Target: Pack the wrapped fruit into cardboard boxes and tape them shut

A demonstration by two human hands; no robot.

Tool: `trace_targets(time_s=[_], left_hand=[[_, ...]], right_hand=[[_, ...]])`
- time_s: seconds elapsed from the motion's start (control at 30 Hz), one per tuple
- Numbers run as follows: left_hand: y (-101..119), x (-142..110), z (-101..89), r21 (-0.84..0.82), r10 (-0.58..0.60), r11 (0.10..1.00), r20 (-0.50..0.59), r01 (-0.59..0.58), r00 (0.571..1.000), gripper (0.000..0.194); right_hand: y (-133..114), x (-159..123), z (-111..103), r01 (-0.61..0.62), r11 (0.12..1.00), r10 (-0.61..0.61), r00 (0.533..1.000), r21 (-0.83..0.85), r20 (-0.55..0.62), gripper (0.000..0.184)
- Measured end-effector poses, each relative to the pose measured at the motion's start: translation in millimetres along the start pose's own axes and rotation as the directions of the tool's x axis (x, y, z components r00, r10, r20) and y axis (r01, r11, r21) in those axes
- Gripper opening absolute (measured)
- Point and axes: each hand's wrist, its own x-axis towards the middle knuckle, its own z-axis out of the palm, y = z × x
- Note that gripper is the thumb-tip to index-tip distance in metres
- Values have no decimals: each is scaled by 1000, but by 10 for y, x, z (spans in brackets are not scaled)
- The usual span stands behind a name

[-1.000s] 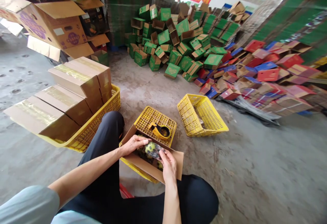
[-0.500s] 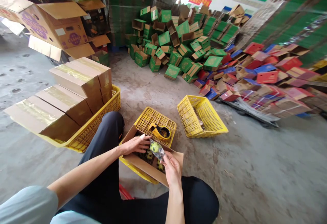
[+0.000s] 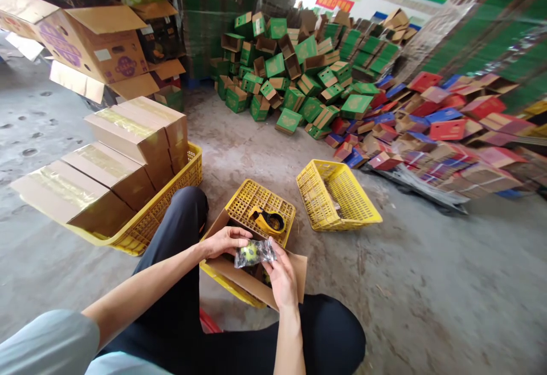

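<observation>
Packet: turned more level since half a second ago, when it slanted down toward the right hand; the wrapped packet (image 3: 252,253) now lies crosswise above the carton, a green piece showing through its clear, dark-marked film.
Right hand: fingers and thumb of the right hand (image 3: 282,281) closed on the packet's right end.
Left hand: come back to the packet, the left hand (image 3: 222,242) having been just off it; fingertips at its upper left edge, though whether they pinch it cannot be told.
Open carton: directly below both hands, the brown carton (image 3: 248,282) has more pieces inside, largely hidden by hands and packet.
Yellow crate: the carton stands by the holed face of a yellow crate (image 3: 239,197), on which rests a black-and-yellow tape dispenser (image 3: 265,225).
Legs: one dark-trousered leg on either side of the carton.
Left side: taped cartons (image 3: 132,135) standing in a long yellow basket (image 3: 141,232).
Ahead, right: a second yellow basket (image 3: 311,198), tilted on the concrete floor (image 3: 405,284).
Background: heaped green boxes (image 3: 294,98), with red and blue boxes (image 3: 447,129) farther right.
</observation>
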Motion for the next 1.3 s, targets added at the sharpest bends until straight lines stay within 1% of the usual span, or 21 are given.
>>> trace_targets(time_s=[0.1, 0.2, 0.3, 0.4, 0.47, 0.6, 0.67, 0.73, 0.8, 0.93, 1.03, 1.13, 1.23, 1.3], left_hand=[[-1, 20, -9, 22, 33, 999, -49, -32, 998, 63], [-18, 28, -16, 85, 79, 994, -71, -73, 994, 63], [-34, 29, -11, 124, 107, 987, -76, -97, 991, 62], [-42, 27, 1, 97, 103, 990, -53, -98, 993, 62], [-46, 26, 9, 79, 102, 992, -41, -98, 994, 62], [-57, 20, 14, 81, 105, 991, -16, -104, 994, 61], [-64, 18, 14, 88, 117, 989, 5, -117, 993, 61], [-68, 17, 16, 83, 139, 987, 24, -140, 990, 62], [-70, 19, 22, 82, 153, 984, 44, -156, 987, 64], [-79, 24, 44, 139, 153, 977, 81, -163, 985, 68], [-97, 21, 69, 177, 156, 968, 142, -180, 977, 83], [-116, 12, 89, 217, 136, 959, 214, -183, 967, 96], [-123, 9, 88, 254, 154, 946, 199, -202, 968, 102], [-118, 15, 76, 269, 181, 936, 185, -227, 966, 100]], right_hand=[[11, 0, 33, -52, 997, 53, 998, 53, -24, 61], [65, 0, 47, -79, 997, 80, 995, 16, -61, 73], [126, 6, 46, -128, 992, 126, 989, -23, -72, 78], [159, 8, 46, -130, 991, 129, 990, -29, -49, 81], [173, 6, 50, -131, 990, 130, 991, -47, -29, 77], [203, 9, 59, -174, 975, 172, 985, -136, -28, 57], [215, 18, 61, -198, 964, 195, 980, -176, -38, 54], [225, 32, 55, -200, 957, 192, 980, -212, -58, 55], [238, 48, 33, -176, 951, 158, 983, -253, -93, 54], [268, 77, -43, -100, 937, 54, 988, -335, -144, 51], [281, 84, -66, -44, 920, -1, 993, -390, -115, 49], [293, 81, -18, 14, 923, -43, 997, -384, -68, 46], [308, 78, 61, 49, 943, -64, 997, -329, -34, 47], [313, 76, 101, 49, 950, -59, 998, -307, -23, 47]])
